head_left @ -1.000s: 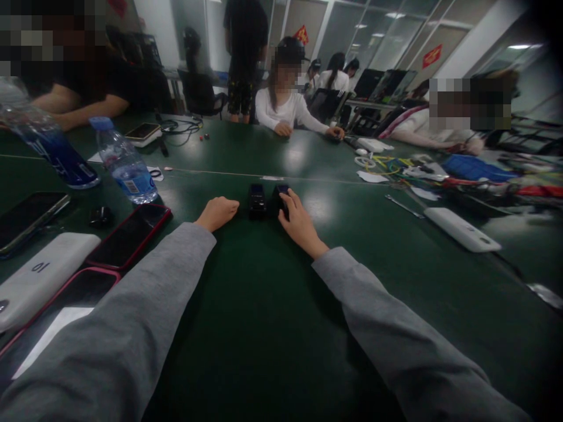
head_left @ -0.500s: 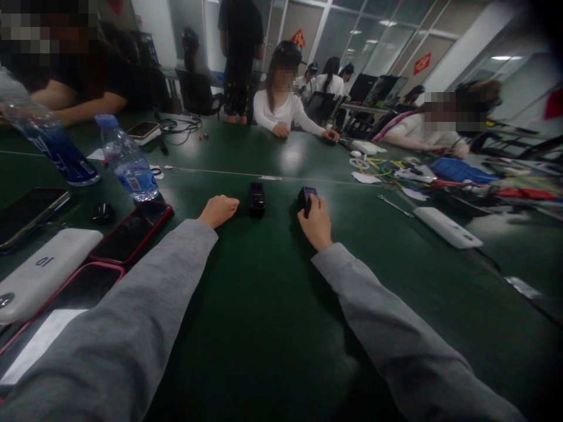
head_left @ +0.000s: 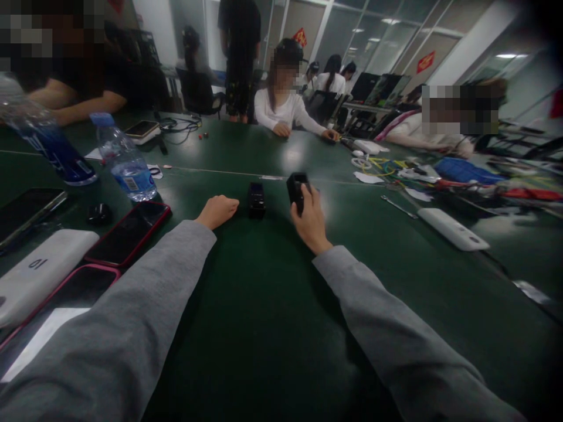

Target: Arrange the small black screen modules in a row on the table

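Observation:
My right hand (head_left: 311, 221) grips a small black box-shaped device (head_left: 298, 186), thumb on its near side and fingers over its right side. The device is tilted and looks raised off the green table (head_left: 264, 305). A second small black device with a dark screen (head_left: 255, 199) stands on the table, left of the held one. Just left of that, my left hand (head_left: 218, 211) rests on the table with its fingers curled into a loose fist, not touching the device. I see nothing in that fist.
On the left are a clear water bottle (head_left: 132, 173), a larger bottle (head_left: 59, 149), a red-edged phone (head_left: 129, 233) and a white power bank (head_left: 41, 269). To the right lie a wrench (head_left: 399, 207), another white power bank (head_left: 453, 228) and tangled cables (head_left: 385, 167). People sit across the table.
My right hand has lifted and tilted its black device, bringing it slightly left toward the other one. My left hand and the standing device have stayed put.

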